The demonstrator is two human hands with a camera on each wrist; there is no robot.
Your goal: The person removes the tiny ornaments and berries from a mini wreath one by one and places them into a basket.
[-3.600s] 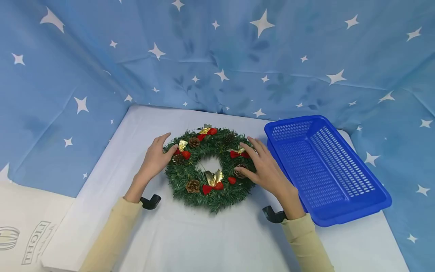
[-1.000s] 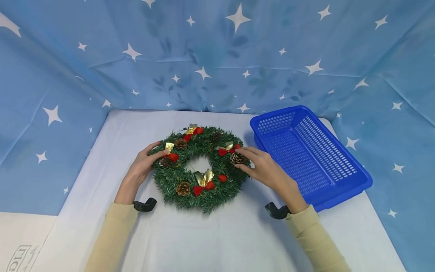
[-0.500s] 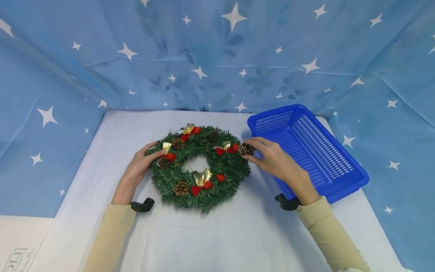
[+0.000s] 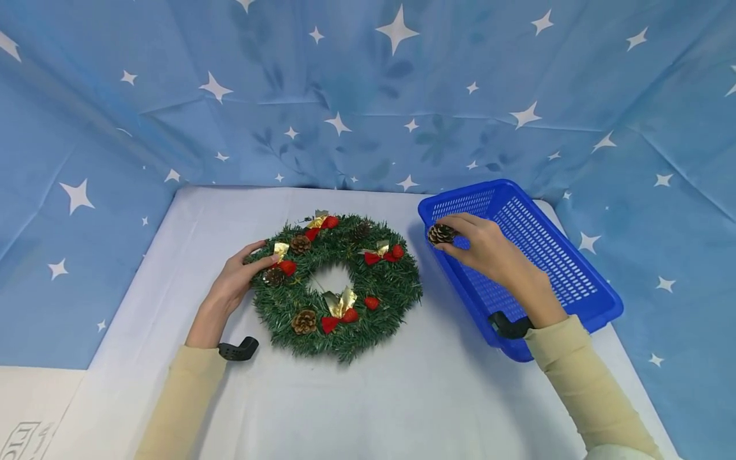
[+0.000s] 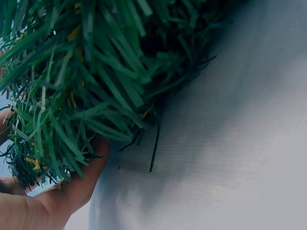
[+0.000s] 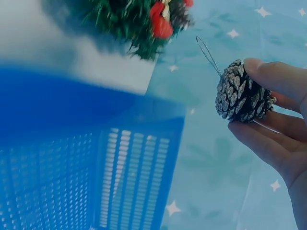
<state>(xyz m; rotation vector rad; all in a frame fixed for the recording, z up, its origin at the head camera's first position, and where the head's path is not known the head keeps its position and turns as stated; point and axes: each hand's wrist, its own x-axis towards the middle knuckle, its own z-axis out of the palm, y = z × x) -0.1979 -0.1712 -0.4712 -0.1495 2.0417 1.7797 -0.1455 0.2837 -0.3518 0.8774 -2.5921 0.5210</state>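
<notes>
A green wreath (image 4: 391,300) with red bows, gold leaves, red berries and several pinecones lies on the white table. At its left side my left hand (image 4: 232,281) grips the rim, thumb on top; in the left wrist view a finger (image 5: 88,177) curls under the green bristles. My right hand (image 4: 489,246) pinches a loose pinecone (image 4: 441,234) between thumb and fingers, above the left edge of the blue basket (image 4: 552,255). The right wrist view shows this pinecone (image 6: 242,93) with white-tipped scales and a thin wire loop (image 6: 207,55) sticking out.
The blue slotted basket stands right of the wreath, near the table's far right corner. Blue star-patterned cloth (image 4: 345,83) hangs behind and at both sides. Bare white tabletop (image 4: 368,409) lies in front of the wreath.
My right hand reached down to the wreath's right side, took hold of a pinecone there and carried it right and up toward the basket. My left hand closed onto the wreath's left rim and stayed.
</notes>
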